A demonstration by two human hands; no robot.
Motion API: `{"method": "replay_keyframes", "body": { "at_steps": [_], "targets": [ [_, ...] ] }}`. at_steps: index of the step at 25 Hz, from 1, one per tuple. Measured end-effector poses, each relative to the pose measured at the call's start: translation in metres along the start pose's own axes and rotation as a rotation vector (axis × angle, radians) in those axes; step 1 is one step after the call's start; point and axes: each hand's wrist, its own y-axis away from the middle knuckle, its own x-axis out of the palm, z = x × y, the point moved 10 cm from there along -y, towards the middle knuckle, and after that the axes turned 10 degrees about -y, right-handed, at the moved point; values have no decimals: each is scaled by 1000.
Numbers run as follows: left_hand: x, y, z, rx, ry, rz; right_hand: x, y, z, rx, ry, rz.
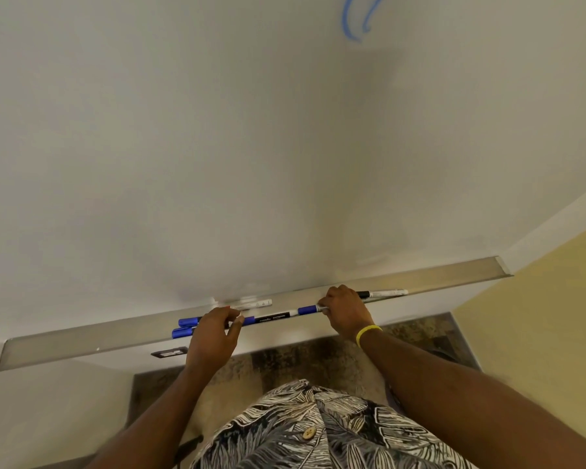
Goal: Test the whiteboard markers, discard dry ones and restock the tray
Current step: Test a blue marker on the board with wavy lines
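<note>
I am pinching a blue-capped marker (308, 310) in my right hand (347, 311) while my left hand (214, 330) is resting half-curled over markers (186, 327) in the tray (82, 343).

A tray (65, 346) runs along the foot of the whiteboard (217, 130), rising from lower left to upper right. In it lie several markers, end to end and side by side. At the left, two caps (186, 327) lie one behind the other, just left of the left hand (214, 333). Behind that hand, one marker (254, 303) lies against the board. Between the hands lies another marker (278, 314). The right hand (344, 308) rests on the tray, with a marker (383, 294) just right of it. High on the board, right of centre, are two strokes (347, 22). Below the tray lies the floor (301, 360).
</note>
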Motion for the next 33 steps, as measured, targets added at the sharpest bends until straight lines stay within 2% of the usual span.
{"method": "replay_keyframes", "body": {
  "at_steps": [6, 9, 17, 24, 33],
  "targets": [
    [4, 4, 7, -14, 8, 15, -5, 2, 7, -9, -46, -66],
    [6, 7, 9, -23, -16, 7, -7, -4, 30, -70, -101, -66],
    [-4, 23, 23, -32, -128, 1, 29, -29, 116, -246, -33, 94],
    [-27, 33, 44, -73, -116, -54, 44, -43, 129, -213, 81, 105],
    [-33, 26, 42, -63, -137, -55, 29, -45, 126, -170, 49, 101]
  ]
}}
